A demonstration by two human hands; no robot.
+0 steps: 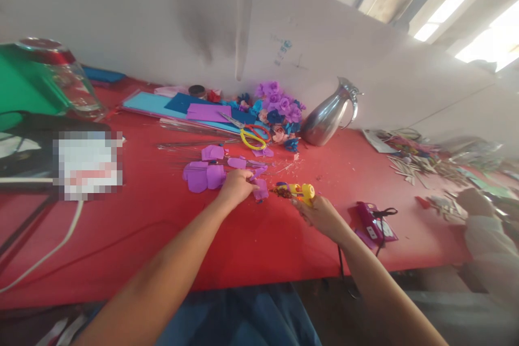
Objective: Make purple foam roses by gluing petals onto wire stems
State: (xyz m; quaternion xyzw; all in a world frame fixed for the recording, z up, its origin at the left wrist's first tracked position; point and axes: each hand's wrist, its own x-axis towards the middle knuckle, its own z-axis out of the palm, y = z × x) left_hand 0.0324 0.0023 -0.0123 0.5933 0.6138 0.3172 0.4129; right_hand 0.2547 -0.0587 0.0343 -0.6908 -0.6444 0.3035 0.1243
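Observation:
My right hand [318, 212] is wrapped round a yellow hot glue gun [303, 191], its dark nozzle aimed left. Between the fingers of my left hand [237, 189] is a purple paper petal [260, 189], held just left of the nozzle. A small gap seems to part the nozzle from the petal. Left of that hand, several loose purple petals [198, 177] lie in overlapping groups on the red table [251, 248]. Behind them rest scissors [252, 138] with one yellow and one red handle.
Purple, blue and pink paper flowers [279, 105] and a metal jug [330, 113] stand by the wall. Sheets of coloured paper [208, 113] lie back left, near a clear jar [68, 78]. A purple device [373, 221] sits right; beyond it is another person's sleeve [490, 243].

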